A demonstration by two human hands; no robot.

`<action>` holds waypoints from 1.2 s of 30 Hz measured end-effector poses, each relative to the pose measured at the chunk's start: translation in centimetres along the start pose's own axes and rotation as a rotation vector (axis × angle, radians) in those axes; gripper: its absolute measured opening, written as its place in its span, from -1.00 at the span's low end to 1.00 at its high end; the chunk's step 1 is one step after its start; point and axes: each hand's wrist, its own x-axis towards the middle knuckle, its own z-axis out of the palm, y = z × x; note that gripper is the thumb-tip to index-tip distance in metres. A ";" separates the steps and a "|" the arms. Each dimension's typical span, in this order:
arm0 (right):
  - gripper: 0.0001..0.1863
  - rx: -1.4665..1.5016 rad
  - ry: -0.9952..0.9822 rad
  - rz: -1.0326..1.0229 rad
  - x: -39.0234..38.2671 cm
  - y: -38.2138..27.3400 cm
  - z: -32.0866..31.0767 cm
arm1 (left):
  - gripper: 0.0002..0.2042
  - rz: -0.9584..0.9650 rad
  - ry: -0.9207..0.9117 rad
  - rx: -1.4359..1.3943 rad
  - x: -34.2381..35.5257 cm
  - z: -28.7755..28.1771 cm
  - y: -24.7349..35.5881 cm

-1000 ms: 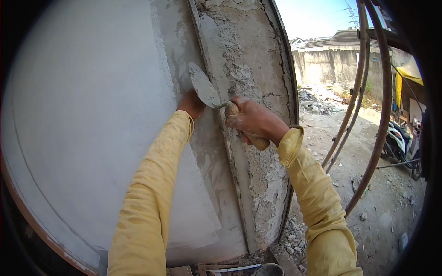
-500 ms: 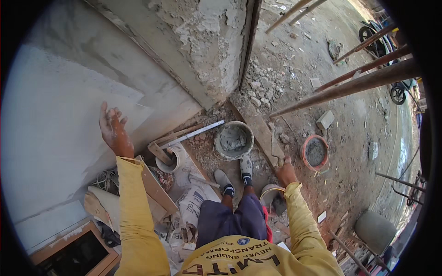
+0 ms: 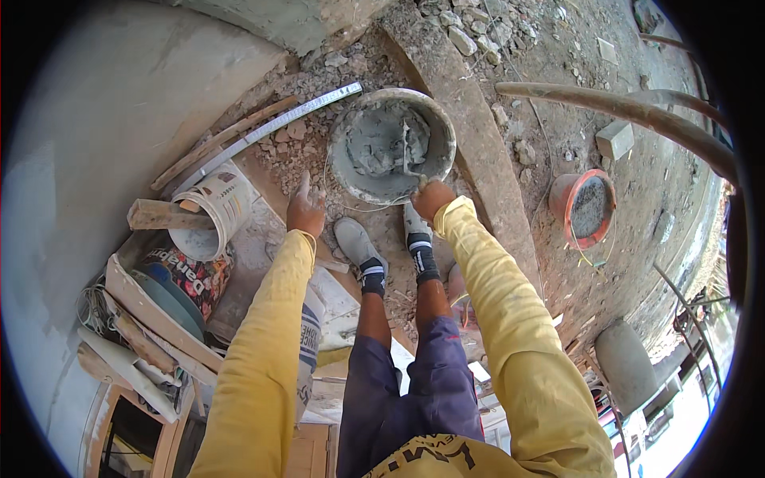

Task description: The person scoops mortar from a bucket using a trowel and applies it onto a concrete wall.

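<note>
My right hand (image 3: 433, 197) grips the handle of a trowel (image 3: 406, 151), whose blade is inside a large bucket of grey wet mortar (image 3: 442, 135), seen partly edge-on over the mix. My left hand (image 3: 307, 209) is empty, with fingers extended, just left of and below that bucket. Both forearms are in pale yellow sleeves. My feet stand just below the bucket.
A red bucket of grey material (image 3: 607, 209) sits right of a plank (image 3: 498, 215). Curved poles (image 3: 606, 107) cross at right. A white pail (image 3: 227, 211), batten (image 3: 223, 139) and stacked clutter lie left, beside the wall (image 3: 111, 151). Rubble (image 3: 470, 36) lies at the top.
My view has turned down from the wall to the ground. My right hand has brought the trowel from the wall into the mortar bucket; my left hand has left the wall and lowered.
</note>
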 end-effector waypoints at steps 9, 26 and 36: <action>-0.59 0.460 0.002 0.024 2.0 -2.3 8.8 | -0.50 -0.027 -0.147 -0.097 5.4 2.9 0.5; -0.58 0.517 -0.157 -0.092 1.3 -4.5 7.3 | -0.50 -0.136 -0.286 -0.229 6.0 2.0 0.2; -0.53 1.435 -0.543 -0.175 1.1 -2.3 8.3 | -0.50 -0.166 -0.350 -0.356 5.6 2.3 -1.0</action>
